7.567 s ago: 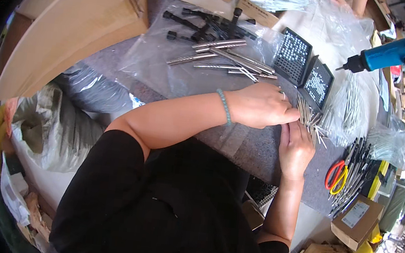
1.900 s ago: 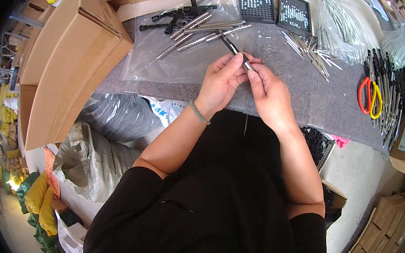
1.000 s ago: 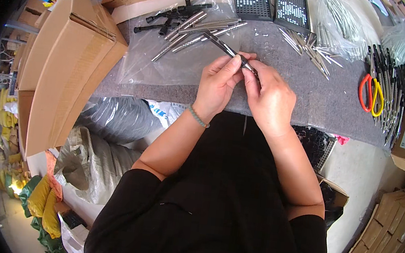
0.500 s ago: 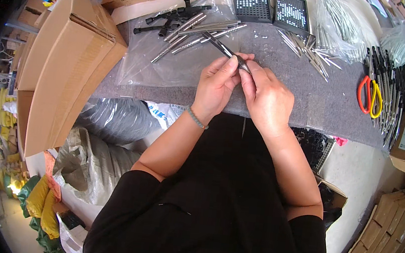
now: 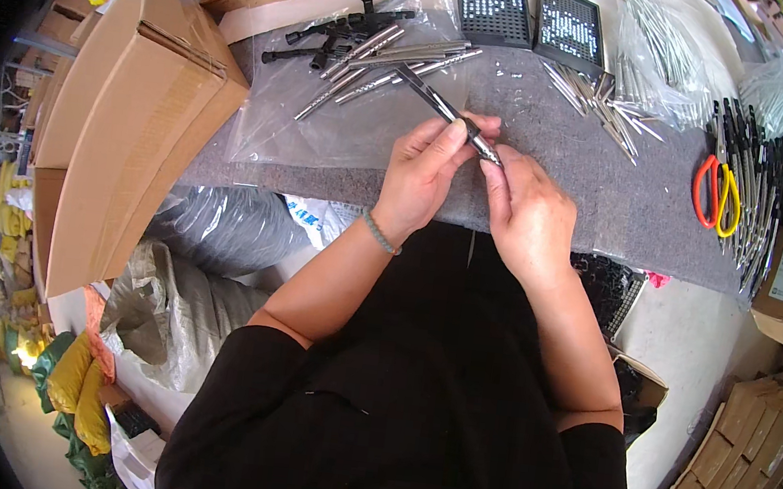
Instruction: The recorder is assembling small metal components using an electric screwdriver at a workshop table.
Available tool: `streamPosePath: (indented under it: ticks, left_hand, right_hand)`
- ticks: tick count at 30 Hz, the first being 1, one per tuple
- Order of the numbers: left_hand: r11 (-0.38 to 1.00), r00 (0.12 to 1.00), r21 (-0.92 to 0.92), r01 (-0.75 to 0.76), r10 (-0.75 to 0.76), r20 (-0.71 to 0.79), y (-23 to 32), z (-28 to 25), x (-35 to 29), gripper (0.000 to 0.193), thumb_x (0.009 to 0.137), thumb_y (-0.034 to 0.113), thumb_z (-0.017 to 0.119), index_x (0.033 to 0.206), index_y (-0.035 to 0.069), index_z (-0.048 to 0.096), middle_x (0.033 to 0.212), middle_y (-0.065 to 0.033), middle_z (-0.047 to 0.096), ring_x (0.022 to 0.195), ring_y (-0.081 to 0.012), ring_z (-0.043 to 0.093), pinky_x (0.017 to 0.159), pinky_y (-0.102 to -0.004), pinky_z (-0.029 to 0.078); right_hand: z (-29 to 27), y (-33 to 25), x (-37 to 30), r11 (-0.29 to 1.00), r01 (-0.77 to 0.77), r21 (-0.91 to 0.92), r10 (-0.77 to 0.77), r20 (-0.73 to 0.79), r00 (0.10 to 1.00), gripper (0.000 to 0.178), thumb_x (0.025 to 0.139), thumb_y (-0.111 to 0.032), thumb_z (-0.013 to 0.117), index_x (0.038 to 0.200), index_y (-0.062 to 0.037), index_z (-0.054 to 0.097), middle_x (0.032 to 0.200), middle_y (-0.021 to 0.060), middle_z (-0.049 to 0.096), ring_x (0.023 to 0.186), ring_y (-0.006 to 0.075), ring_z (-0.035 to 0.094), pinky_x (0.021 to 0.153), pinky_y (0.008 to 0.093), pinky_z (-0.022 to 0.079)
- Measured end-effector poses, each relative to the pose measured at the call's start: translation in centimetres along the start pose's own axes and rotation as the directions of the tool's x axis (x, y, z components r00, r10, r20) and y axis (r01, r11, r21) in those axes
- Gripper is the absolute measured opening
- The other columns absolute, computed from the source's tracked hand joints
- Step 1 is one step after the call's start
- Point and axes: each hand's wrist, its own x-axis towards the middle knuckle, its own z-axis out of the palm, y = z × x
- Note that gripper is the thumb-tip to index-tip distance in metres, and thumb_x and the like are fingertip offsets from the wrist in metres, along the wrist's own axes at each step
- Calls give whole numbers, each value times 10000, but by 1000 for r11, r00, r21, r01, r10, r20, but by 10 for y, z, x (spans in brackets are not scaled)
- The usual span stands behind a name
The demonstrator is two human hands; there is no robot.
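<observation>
Black-and-silver rod (image 5: 444, 108) slanted from upper left to lower right at centre frame; the left hand (image 5: 422, 169) pinched its middle, while the right hand (image 5: 533, 208), nearer the lower-right end, had thumb and fingers closed there.

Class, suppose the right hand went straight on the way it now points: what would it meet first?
Most likely the left hand, which grips the same tool just up and left of the right hand, though depth is hard to judge.
</observation>
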Motion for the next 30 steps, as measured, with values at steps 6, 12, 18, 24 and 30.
streamPosePath:
  ticks: [6, 12, 18, 24, 30]
  left_hand:
    - [991, 997, -110, 72, -70, 21, -4, 12, 8, 272, 952, 175, 454, 1092, -32, 562, 1138, -135, 576, 1056, -198, 537, 922, -335, 419]
    - [998, 998, 31, -46, 47, -49, -2, 6, -6, 348, 974, 197, 393, 1185, -65, 481, 1210, -190, 515, 1054, -241, 543, 929, -360, 427]
    - [971, 997, 238, -30, 11, 81, 1, 10, -6, 345, 960, 187, 410, 1194, -53, 489, 1153, -172, 561, 1012, -229, 564, 910, -360, 435]
    - [950, 997, 309, -52, 29, 77, -5, 13, -5, 298, 943, 143, 433, 1159, -41, 524, 1100, -153, 595, 958, -200, 580, 897, -349, 440]
    - [926, 999, 374, -43, 33, 34, 1, 13, -9, 281, 932, 111, 450, 1162, -34, 523, 1107, -130, 597, 963, -178, 577, 900, -314, 430]
  right_hand:
    - [-5, 6, 4, 996, -24, 83, 27, -39, 999, 203, 864, -212, 578, 985, -55, 621, 875, 126, 643, 758, 318, 628, 629, 381, 504]
    - [-30, 34, -3, 994, -105, -34, 98, -164, 982, 223, 857, -181, 580, 1030, -43, 608, 860, 144, 629, 761, 318, 624, 645, 381, 505]
    - [-125, 181, -23, 755, -517, -403, 238, -567, 789, 309, 861, -118, 488, 1156, -32, 517, 988, 205, 579, 880, 385, 576, 740, 459, 474]
    - [-222, 304, -18, 456, -604, -653, 232, -569, 789, 469, 870, -312, 489, 1238, -24, 450, 1224, 194, 513, 1095, 362, 506, 931, 442, 401]
    - [-217, 349, -30, 546, -577, -608, 372, -441, 817, 501, 892, -358, 436, 1265, -23, 438, 1293, 198, 467, 1179, 369, 450, 983, 428, 366]
